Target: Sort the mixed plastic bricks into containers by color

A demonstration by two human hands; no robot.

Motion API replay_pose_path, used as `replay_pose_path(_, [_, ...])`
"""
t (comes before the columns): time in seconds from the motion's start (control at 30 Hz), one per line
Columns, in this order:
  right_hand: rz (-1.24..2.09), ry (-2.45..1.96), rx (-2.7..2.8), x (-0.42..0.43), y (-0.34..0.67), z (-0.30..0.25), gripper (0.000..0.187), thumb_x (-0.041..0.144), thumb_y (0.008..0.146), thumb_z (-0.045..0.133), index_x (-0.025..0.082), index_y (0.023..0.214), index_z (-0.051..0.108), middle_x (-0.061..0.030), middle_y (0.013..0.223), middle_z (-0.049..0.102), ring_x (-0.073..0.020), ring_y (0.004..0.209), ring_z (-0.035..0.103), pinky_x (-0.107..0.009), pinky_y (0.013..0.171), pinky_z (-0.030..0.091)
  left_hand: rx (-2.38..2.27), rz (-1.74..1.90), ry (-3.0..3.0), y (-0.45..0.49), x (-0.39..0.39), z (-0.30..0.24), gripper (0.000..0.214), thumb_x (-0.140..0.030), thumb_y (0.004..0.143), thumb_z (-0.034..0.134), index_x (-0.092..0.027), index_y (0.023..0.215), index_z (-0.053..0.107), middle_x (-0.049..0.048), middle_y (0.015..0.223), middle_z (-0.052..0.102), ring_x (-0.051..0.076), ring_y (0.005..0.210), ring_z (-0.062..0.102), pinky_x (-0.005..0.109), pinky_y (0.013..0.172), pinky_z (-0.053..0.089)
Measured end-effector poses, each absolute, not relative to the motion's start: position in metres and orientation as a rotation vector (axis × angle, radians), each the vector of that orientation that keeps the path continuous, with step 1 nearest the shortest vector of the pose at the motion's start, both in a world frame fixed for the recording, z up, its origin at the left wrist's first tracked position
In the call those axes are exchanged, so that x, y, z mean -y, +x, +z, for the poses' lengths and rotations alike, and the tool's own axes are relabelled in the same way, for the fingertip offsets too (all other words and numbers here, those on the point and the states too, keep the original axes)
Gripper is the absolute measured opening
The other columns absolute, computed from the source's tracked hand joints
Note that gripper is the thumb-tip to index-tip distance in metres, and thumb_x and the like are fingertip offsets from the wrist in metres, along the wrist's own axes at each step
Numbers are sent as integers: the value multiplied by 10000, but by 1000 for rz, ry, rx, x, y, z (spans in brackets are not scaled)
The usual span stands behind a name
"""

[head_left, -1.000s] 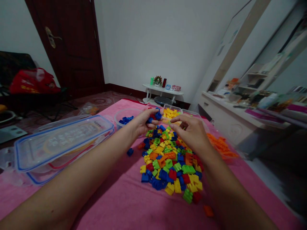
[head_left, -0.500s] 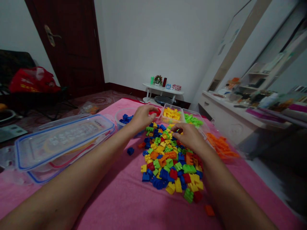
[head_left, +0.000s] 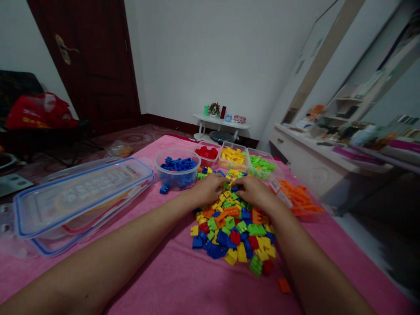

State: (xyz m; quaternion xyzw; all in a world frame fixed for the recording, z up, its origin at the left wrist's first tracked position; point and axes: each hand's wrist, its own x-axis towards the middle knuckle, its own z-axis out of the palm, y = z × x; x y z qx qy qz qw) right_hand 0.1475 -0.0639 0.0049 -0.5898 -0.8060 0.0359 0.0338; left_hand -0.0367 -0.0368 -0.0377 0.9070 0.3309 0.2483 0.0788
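Note:
A loose heap of coloured toy building bricks (head_left: pixel 229 227) lies on the pink cloth (head_left: pixel 157 267). My left hand (head_left: pixel 211 189) is over the far left part of the heap, its fingers bent and slightly apart, with no brick visible in them. Facing it closely, my right hand (head_left: pixel 256 191) has its thumb and forefinger around a blue brick (head_left: pixel 234 189). Beyond my left wrist stands a round clear tub (head_left: pixel 177 179) of blue bricks. Behind the heap are clear boxes of red bricks (head_left: pixel 206 152), yellow bricks (head_left: pixel 233 155) and green bricks (head_left: pixel 261 163).
At the right of the heap is a clear box of orange bricks (head_left: pixel 302 199). Stacked clear lids with blue rims (head_left: pixel 82 192) lie at left. A blue brick (head_left: pixel 164 189) sits beside the tub, and an orange brick (head_left: pixel 284 285) lies near my right forearm.
My left hand has come back from above the red-brick box to the heap, uncovering the red bricks and the blue tub. My right hand has moved slightly lower, its fingers now closer together.

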Motion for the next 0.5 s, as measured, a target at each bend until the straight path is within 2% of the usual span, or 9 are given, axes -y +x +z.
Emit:
replay_pose_path(0.17, [20,-1925,2382,68,145,9,218,284,728,580,234,906,695,-27,902,698,-157,766,609,-231,620,386,-1086,711,2721,-37,39,-37,326,-209,831,483,-183,1139,586,92,1060,608,208,1008,560,309,854,451])
replay_pose_path(0.5, [-61,-2067,2217,59,156,7,215,293,701,580,225,858,708,-47,826,698,-160,718,600,-235,540,314,-1153,722,2701,-38,40,-39,233,-224,820,510,-206,1050,546,72,1087,560,215,1012,551,314,833,465])
